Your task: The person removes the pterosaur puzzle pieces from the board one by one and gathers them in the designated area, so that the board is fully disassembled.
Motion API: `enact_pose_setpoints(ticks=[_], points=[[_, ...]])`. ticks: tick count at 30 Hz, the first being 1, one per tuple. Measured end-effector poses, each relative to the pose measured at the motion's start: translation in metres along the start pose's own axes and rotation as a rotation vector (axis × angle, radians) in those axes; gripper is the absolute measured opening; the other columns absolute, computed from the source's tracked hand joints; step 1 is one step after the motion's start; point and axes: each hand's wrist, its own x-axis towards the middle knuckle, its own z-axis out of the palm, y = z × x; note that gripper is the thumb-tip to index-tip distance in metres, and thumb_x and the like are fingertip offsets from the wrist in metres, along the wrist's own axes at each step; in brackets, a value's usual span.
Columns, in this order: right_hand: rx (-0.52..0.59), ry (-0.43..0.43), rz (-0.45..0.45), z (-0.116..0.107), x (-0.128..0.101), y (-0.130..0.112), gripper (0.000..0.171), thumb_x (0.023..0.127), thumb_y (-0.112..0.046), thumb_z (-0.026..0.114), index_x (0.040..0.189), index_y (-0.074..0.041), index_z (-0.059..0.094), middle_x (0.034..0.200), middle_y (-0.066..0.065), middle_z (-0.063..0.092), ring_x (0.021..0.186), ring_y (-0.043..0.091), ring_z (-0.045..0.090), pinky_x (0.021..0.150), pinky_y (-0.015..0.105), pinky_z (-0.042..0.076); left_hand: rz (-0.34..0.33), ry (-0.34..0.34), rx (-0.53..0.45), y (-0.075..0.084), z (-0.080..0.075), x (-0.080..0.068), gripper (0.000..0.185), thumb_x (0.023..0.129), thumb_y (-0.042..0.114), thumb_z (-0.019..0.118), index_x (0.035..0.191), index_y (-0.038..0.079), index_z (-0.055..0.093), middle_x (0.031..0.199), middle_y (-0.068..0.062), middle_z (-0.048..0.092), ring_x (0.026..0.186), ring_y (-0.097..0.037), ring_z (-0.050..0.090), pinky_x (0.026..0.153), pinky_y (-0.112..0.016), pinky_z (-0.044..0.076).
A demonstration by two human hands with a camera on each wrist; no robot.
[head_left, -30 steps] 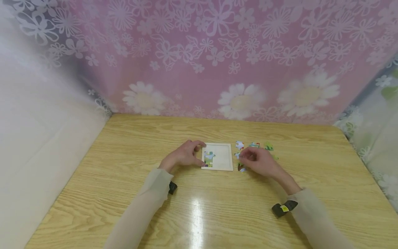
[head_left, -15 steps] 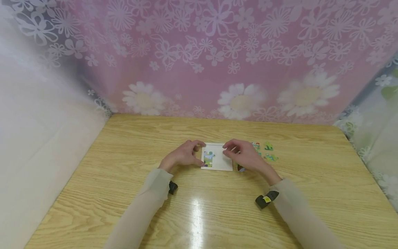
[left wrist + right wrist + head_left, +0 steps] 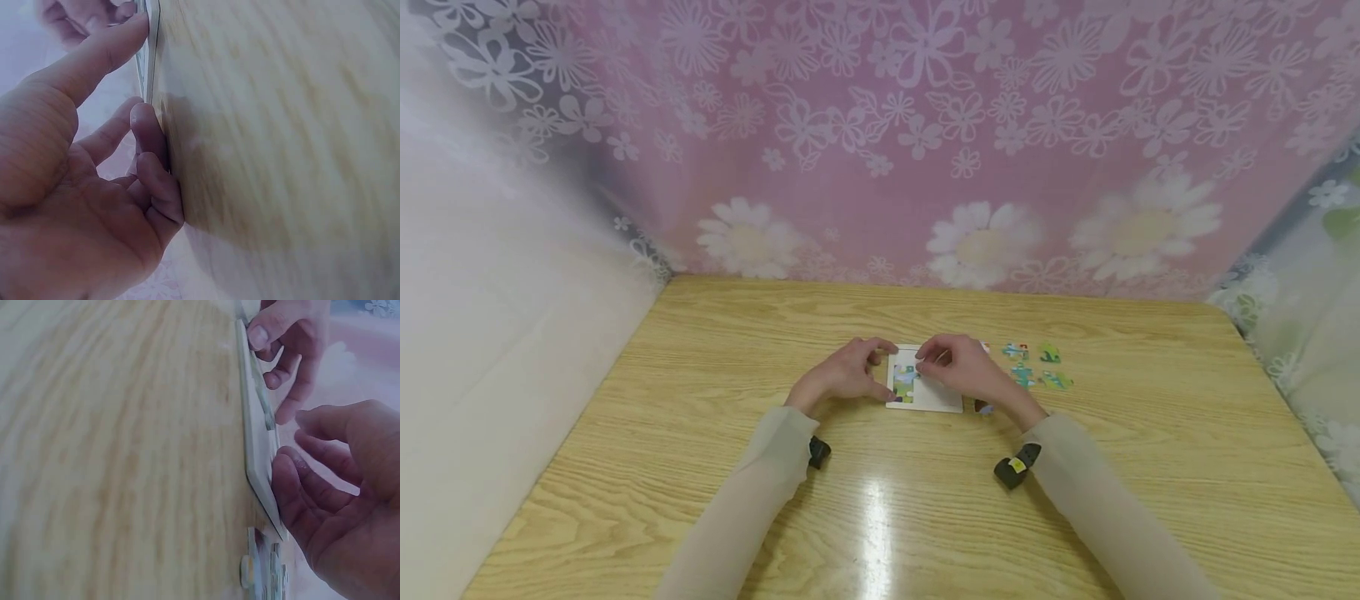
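Centrally on a wooden table (image 3: 700, 433) lies a white puzzle tray (image 3: 934, 401), with a few fitted pieces (image 3: 904, 383) along its left side. The left hand (image 3: 842, 375) grips the tray's left edge between thumb and curled fingers. The right hand (image 3: 966, 368) hovers over the tray's middle, fingers bent; whether it holds a piece cannot be told. Loose puzzle pieces (image 3: 1037, 365) lie just right of the tray.

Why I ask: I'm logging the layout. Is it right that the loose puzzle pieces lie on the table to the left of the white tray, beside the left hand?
Not quite. The head view shows the loose puzzle pieces lying to the right of the white tray, beyond the right hand. The left hand holds the tray's left edge.
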Motion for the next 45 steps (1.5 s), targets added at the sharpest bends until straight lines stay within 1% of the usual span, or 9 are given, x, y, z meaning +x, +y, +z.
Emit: enact_pose_setpoints(ticks=[5, 10, 14, 19, 24, 30, 36, 41, 45], points=[[-0.031, -0.031, -0.029, 0.003, 0.005, 0.001, 0.016, 0.091, -0.026, 0.063, 0.102, -0.016, 0.069, 0.089, -0.002, 0.066, 0.081, 0.012, 0.060, 0.073, 0.031, 0.049, 0.008, -0.010, 0.001, -0.001, 0.000, 0.001, 0.079, 0.072, 0.032, 0.083, 0.139, 0.024, 0.041, 0.119, -0.004, 0.043, 0.085, -0.016, 0.050, 0.085, -0.033, 0.041], [-0.068, -0.048, -0.039, 0.005, 0.007, -0.002, 0.018, 0.089, -0.024, 0.064, 0.104, -0.015, 0.071, 0.088, -0.001, 0.065, 0.078, 0.013, 0.057, 0.070, 0.030, 0.047, 0.007, -0.012, -0.009, -0.001, -0.001, 0.001, 0.079, 0.072, 0.031, 0.083, 0.139, 0.024, 0.041, 0.119, -0.004, 0.043, 0.087, -0.016, 0.050, 0.084, -0.033, 0.041], [-0.103, -0.045, -0.031, 0.006, 0.008, -0.003, 0.017, 0.089, -0.024, 0.065, 0.102, -0.017, 0.072, 0.087, -0.001, 0.063, 0.076, 0.012, 0.056, 0.068, 0.029, 0.045, 0.005, -0.012, -0.016, -0.001, -0.001, 0.000, 0.079, 0.073, 0.031, 0.082, 0.140, 0.024, 0.041, 0.120, -0.005, 0.043, 0.090, -0.018, 0.049, 0.084, -0.034, 0.041], [-0.103, -0.036, -0.026, 0.007, 0.008, -0.005, 0.016, 0.088, -0.023, 0.065, 0.102, -0.017, 0.072, 0.088, 0.000, 0.064, 0.077, 0.014, 0.056, 0.068, 0.029, 0.045, -0.002, -0.011, -0.014, 0.000, -0.002, -0.001, 0.074, 0.076, 0.036, 0.078, 0.139, 0.025, 0.041, 0.119, -0.004, 0.044, 0.095, -0.018, 0.048, 0.084, -0.034, 0.041], [-0.122, -0.026, -0.023, 0.007, 0.008, -0.005, 0.015, 0.088, -0.026, 0.066, 0.100, -0.019, 0.072, 0.089, -0.001, 0.063, 0.077, 0.013, 0.055, 0.069, 0.029, 0.044, -0.019, 0.003, -0.004, 0.005, -0.002, -0.002, 0.071, 0.077, 0.036, 0.077, 0.138, 0.024, 0.042, 0.117, -0.005, 0.045, 0.093, -0.019, 0.047, 0.082, -0.034, 0.040], [-0.077, -0.025, -0.017, 0.007, 0.008, -0.006, 0.014, 0.087, -0.025, 0.066, 0.098, -0.017, 0.069, 0.086, -0.002, 0.063, 0.077, 0.014, 0.056, 0.069, 0.030, 0.044, -0.047, 0.026, 0.008, 0.005, 0.001, 0.001, 0.072, 0.075, 0.035, 0.079, 0.136, 0.026, 0.043, 0.115, -0.004, 0.045, 0.095, -0.019, 0.044, 0.082, -0.034, 0.039], [-0.016, -0.037, 0.007, 0.007, 0.007, -0.007, 0.013, 0.088, -0.022, 0.065, 0.100, -0.017, 0.067, 0.089, -0.001, 0.065, 0.081, 0.015, 0.057, 0.073, 0.031, 0.044, -0.070, 0.040, -0.022, 0.007, 0.002, 0.002, 0.073, 0.073, 0.032, 0.081, 0.135, 0.026, 0.044, 0.115, -0.004, 0.045, 0.097, -0.020, 0.043, 0.083, -0.036, 0.038], [-0.006, -0.052, 0.021, 0.007, 0.009, -0.007, 0.011, 0.089, -0.021, 0.064, 0.099, -0.017, 0.065, 0.091, -0.001, 0.066, 0.083, 0.014, 0.059, 0.075, 0.032, 0.046, -0.084, 0.048, -0.027, 0.009, 0.003, 0.001, 0.073, 0.072, 0.031, 0.082, 0.134, 0.027, 0.045, 0.114, -0.004, 0.045, 0.098, -0.020, 0.044, 0.084, -0.036, 0.038], [-0.016, -0.061, 0.029, 0.007, 0.011, -0.008, 0.009, 0.088, -0.021, 0.065, 0.096, -0.015, 0.066, 0.086, -0.001, 0.066, 0.079, 0.013, 0.060, 0.074, 0.031, 0.045, -0.094, 0.048, -0.026, 0.010, 0.005, 0.001, 0.073, 0.071, 0.032, 0.082, 0.134, 0.028, 0.045, 0.114, -0.002, 0.046, 0.098, -0.020, 0.044, 0.084, -0.035, 0.039]])
